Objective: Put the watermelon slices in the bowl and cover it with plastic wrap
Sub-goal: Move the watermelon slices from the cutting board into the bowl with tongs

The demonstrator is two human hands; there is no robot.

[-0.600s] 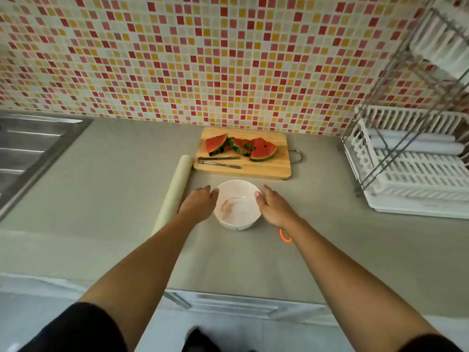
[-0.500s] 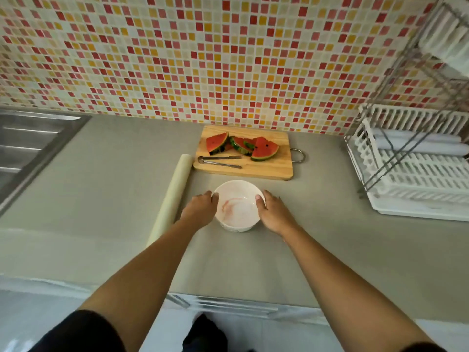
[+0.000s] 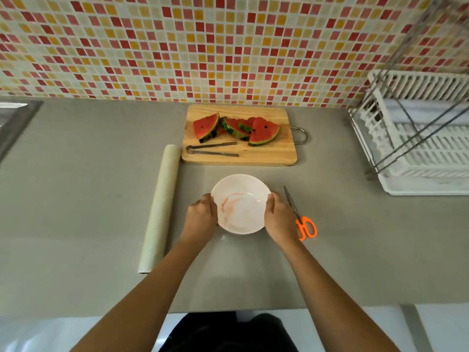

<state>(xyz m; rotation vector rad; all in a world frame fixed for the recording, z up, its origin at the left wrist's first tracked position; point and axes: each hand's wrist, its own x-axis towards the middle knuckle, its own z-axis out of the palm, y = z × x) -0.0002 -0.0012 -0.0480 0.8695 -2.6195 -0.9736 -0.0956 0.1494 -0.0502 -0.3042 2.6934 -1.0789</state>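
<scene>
Bowl (image 3: 241,204) gripped between your left hand (image 3: 201,217) and right hand (image 3: 279,219), steadied before the cutting board (image 3: 266,154), likely for loading watermelon slices (image 3: 262,130).

bowl (image 3: 241,204) between hands | slices (image 3: 236,128), tongs (image 3: 212,149) on board (image 3: 269,156) behind | roll (image 3: 158,209) left | scissors (image 3: 300,217) right

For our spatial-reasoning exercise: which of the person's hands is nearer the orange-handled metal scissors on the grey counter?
Right. The right hand grips the round white bowl just beside the orange-handled scissors; the left hand grips the bowl's opposite side, away from them.
</scene>
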